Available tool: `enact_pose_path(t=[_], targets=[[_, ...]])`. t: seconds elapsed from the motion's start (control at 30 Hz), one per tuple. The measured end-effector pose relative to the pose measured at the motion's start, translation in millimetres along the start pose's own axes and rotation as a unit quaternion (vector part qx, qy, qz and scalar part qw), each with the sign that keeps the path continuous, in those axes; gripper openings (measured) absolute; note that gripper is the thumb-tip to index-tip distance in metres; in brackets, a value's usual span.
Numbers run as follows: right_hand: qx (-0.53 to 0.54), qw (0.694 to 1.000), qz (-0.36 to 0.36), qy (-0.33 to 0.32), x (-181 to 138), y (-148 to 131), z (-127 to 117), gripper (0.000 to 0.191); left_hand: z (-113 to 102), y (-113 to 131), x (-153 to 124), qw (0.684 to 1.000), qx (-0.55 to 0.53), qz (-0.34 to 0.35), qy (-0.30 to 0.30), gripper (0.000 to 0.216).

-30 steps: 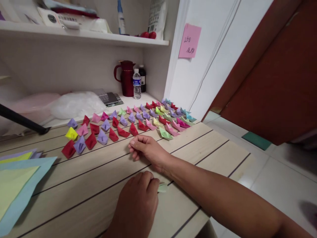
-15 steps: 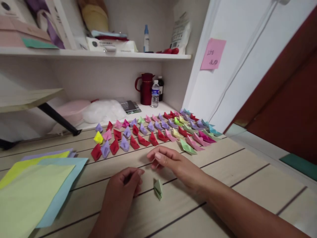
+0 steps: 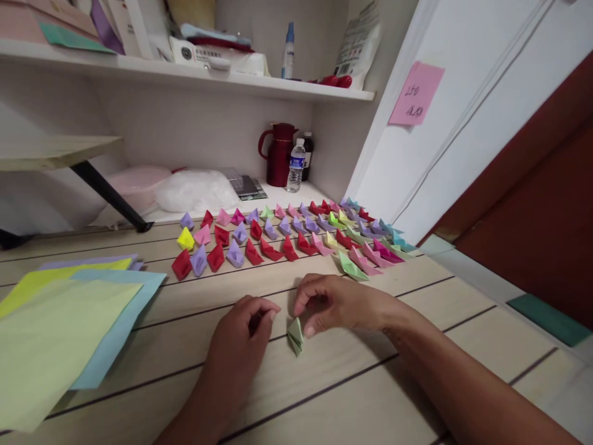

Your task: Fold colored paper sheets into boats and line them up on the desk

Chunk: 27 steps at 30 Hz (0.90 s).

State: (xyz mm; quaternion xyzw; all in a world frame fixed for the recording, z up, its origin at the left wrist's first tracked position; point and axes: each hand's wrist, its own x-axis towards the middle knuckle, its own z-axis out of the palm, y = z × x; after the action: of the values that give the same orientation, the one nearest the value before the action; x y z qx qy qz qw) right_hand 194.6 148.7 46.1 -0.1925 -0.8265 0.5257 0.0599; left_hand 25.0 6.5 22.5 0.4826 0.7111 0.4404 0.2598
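Note:
A small pale green folded paper boat (image 3: pixel 295 335) lies on the wooden tabletop (image 3: pixel 352 383) in front of me. My right hand (image 3: pixel 333 303) curls over it, thumb and fingertips touching its upper edge. My left hand (image 3: pixel 245 334) rests just to its left, fingers bent in a loose pinch with nothing visible in them. Beyond both hands stand rows of several coloured paper boats (image 3: pixel 287 238), red, purple, pink, green and yellow.
Loose sheets of green, blue, yellow and purple paper (image 3: pixel 65 321) lie at the left. At the back are a red jug (image 3: pixel 279 154), a water bottle (image 3: pixel 295 165), a white plastic bag (image 3: pixel 197 190) and a shelf (image 3: pixel 185 74). A pink note (image 3: pixel 416 94) hangs on the wall.
My right hand drew back from the boat rows and closed over the green boat. My left hand let go of that boat and shifted left. The view swung left and tilted.

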Motion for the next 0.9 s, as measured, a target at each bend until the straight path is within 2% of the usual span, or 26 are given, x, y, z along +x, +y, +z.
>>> enact_pose_path(t=[0.2, 0.33, 0.4, 0.47, 0.57, 0.67, 0.77, 0.9], targets=[[-0.036, 0.997, -0.065, 0.006, 5, 2, 19, 0.022, 8, -4, -4, 0.997, 0.047, 0.037, -0.041, 0.019], [-0.029, 0.997, -0.065, 0.027, 9, 1, 30, 0.019, 13, -5, -7, 0.994, 0.086, 0.057, -0.023, 0.017], [0.015, 0.998, -0.044, 0.039, 10, -1, 32, 0.019, 13, -4, -6, 0.997, 0.059, 0.055, -0.007, 0.016], [0.108, 0.992, -0.013, 0.059, 10, -3, 34, 0.021, 10, -3, -5, 0.999, -0.010, 0.040, 0.012, 0.019], [0.278, 0.956, 0.019, 0.094, 10, -7, 35, 0.026, 6, -1, -5, 0.989, -0.139, 0.002, 0.041, 0.027], [0.398, 0.912, 0.018, 0.103, 11, -10, 38, 0.028, 7, 2, -6, 0.969, -0.235, -0.029, 0.065, 0.031], [0.471, 0.877, 0.006, 0.097, 12, -11, 43, 0.028, 12, 5, -11, 0.954, -0.286, -0.031, 0.088, 0.033], [0.499, 0.859, 0.001, 0.114, 13, -11, 49, 0.025, 18, 10, -16, 0.954, -0.293, -0.019, 0.067, 0.037]])
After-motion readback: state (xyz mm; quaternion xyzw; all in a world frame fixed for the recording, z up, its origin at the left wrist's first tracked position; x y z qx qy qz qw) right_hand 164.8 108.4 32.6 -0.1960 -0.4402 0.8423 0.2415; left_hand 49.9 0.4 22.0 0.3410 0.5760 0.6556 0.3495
